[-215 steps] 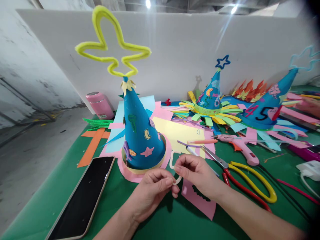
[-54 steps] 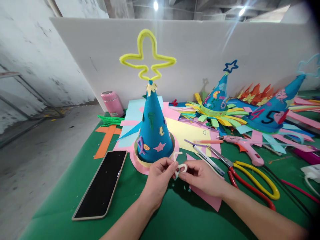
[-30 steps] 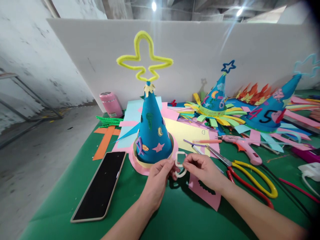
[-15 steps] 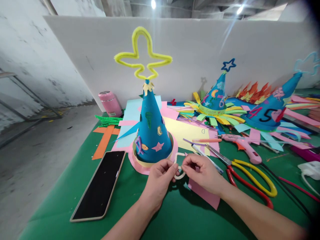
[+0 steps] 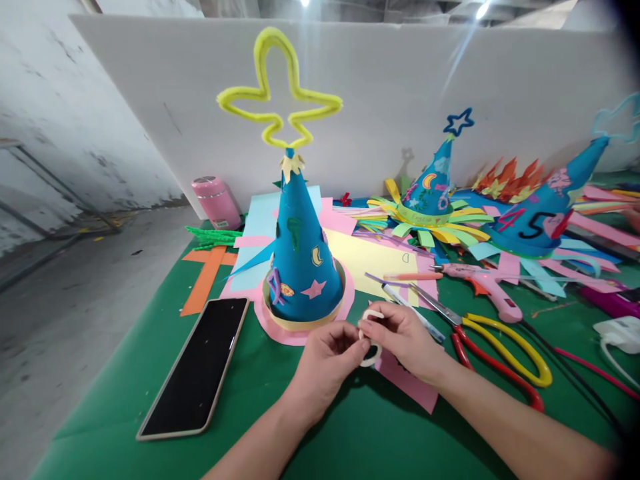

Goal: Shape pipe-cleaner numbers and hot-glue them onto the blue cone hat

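Together, the left hand [image 5: 327, 363] and right hand [image 5: 407, 340] pinch a bent white strip [image 5: 371, 360] above the green tabletop [image 5: 280, 417], just in front of the blue cone hat [image 5: 303, 257]. Beyond stands a pale board [image 5: 380, 87], with a stained wall [image 5: 65, 93] left. The strip is curved, loop-like, partly finger-covered.

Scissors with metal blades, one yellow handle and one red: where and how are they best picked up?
I'd grip both looped handles, yellow and red, coming from the near right: they splay that way, while the metal blades point away, toward the far left.
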{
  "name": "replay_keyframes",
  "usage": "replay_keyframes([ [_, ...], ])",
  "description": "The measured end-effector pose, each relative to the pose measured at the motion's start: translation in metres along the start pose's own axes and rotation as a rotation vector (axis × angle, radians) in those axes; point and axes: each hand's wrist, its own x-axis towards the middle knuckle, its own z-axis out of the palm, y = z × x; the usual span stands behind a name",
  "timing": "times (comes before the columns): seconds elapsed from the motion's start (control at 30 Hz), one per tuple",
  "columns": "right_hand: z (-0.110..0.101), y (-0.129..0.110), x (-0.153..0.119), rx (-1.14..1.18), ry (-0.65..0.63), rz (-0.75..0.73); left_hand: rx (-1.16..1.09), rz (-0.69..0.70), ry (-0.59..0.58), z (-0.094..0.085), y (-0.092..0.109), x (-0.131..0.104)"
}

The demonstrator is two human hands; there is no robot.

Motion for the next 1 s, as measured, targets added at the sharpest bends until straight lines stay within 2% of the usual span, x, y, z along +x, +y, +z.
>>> replay_keyframes([
  [0.43,-0.0004,-0.0011,-0.0012,0.035,-0.005,0.030,0.004,0.057,-0.088,-0.0039,0.0004,-0.0004],
  [0.73,0.0020,-0.0053,-0.0010,0.090,0.016,0.062,0.017,0.043,-0.145,-0.0064,0.0023,0.0008],
  [1.0,-0.0024,-0.0030,0.0010,0.038,0.075,0.040,-0.026,0.005,-0.031,-0.0051,0.0075,0.0001],
])
